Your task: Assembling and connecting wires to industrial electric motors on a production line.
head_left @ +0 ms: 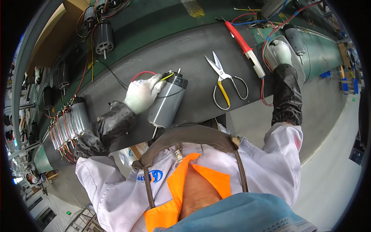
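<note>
A grey cylindrical electric motor (pixel 169 102) lies at a slant on the dark bench mat, its shafts showing at both ends. My left hand (pixel 142 92), in a white glove, rests against the motor's upper left side. Its fingertips are closed at the wires by the black end cap (pixel 178 80); red, black and yellow-green leads run out around the hand. At the right, my gloved right hand (pixel 281 52) reaches into a grey plastic bin (pixel 300 73) with its fingers curled. What those fingers hold, if anything, is hidden.
Scissors (pixel 220 73) with one yellow-wrapped handle lie mid-bench beside a red-and-white corded tool (pixel 245 48). Another grey motor (pixel 295 40) stands beside the bin. Several wired motors (pixel 69 121) line the left side, and a black motor (pixel 103 38) sits at the back left.
</note>
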A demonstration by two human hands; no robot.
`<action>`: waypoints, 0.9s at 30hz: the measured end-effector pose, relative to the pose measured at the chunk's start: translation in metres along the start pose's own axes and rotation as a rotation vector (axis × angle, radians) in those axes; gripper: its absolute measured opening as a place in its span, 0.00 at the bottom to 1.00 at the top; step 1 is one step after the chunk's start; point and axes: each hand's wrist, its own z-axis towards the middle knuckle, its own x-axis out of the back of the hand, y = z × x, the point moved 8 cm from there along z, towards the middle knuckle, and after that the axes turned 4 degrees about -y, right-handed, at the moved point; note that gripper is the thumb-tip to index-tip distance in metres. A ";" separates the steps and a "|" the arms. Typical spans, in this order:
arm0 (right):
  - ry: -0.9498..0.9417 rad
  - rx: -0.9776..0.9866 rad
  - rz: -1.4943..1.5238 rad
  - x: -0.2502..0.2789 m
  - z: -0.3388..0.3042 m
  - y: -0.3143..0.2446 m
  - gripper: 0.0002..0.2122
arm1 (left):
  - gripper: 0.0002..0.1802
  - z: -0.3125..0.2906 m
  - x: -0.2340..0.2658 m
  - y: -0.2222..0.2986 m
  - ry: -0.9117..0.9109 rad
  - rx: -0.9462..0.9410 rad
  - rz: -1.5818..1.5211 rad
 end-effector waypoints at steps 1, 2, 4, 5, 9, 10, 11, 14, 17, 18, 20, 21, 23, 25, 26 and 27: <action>0.054 0.051 0.052 0.000 -0.003 -0.001 0.17 | 0.25 -0.001 0.004 0.002 0.023 -0.011 -0.020; 0.105 0.100 0.105 -0.001 -0.007 0.001 0.17 | 0.25 0.002 0.008 0.001 0.021 -0.002 -0.018; 0.191 0.159 0.185 -0.003 -0.003 0.016 0.16 | 0.30 0.001 0.010 0.006 -0.122 -0.006 0.070; 0.220 0.166 0.212 -0.002 -0.001 0.032 0.16 | 0.32 -0.003 0.010 0.014 -0.203 -0.004 0.106; 0.394 -0.014 0.101 0.072 -0.049 0.018 0.17 | 0.37 0.011 0.012 -0.002 -0.419 0.149 0.045; 0.399 -0.015 0.055 0.086 -0.078 0.023 0.16 | 0.35 0.031 -0.007 -0.017 -0.525 0.146 -0.041; 0.409 0.046 0.065 0.088 -0.075 0.017 0.15 | 0.33 0.025 -0.004 -0.019 -0.600 0.221 -0.112; 0.227 -0.099 0.417 0.047 -0.053 0.034 0.13 | 0.31 0.012 0.015 -0.012 -0.750 0.458 -0.239; 0.185 -0.172 0.561 0.039 -0.060 0.034 0.13 | 0.28 0.012 0.009 -0.015 -0.780 0.444 -0.284; 0.232 -0.150 0.553 0.043 -0.068 0.033 0.13 | 0.26 0.016 0.006 -0.015 -0.731 0.342 -0.260; 0.268 -0.128 0.556 0.053 -0.085 0.029 0.13 | 0.25 0.009 0.002 -0.020 -0.687 0.252 -0.231; 0.434 0.100 0.099 0.077 -0.099 0.011 0.13 | 0.24 0.007 0.001 -0.023 -0.649 0.207 -0.230; 0.499 0.178 0.265 0.102 -0.123 -0.019 0.14 | 0.23 0.002 -0.001 -0.026 -0.561 0.136 -0.237; 0.345 0.023 1.081 0.108 -0.158 -0.095 0.16 | 0.22 -0.005 0.000 -0.030 -0.620 0.271 -0.324; 0.313 0.053 1.282 0.114 -0.174 -0.129 0.17 | 0.22 -0.014 0.006 -0.029 -0.668 0.398 -0.409; 0.118 0.112 1.398 0.103 -0.180 -0.152 0.17 | 0.21 -0.023 0.010 -0.029 -0.712 0.529 -0.494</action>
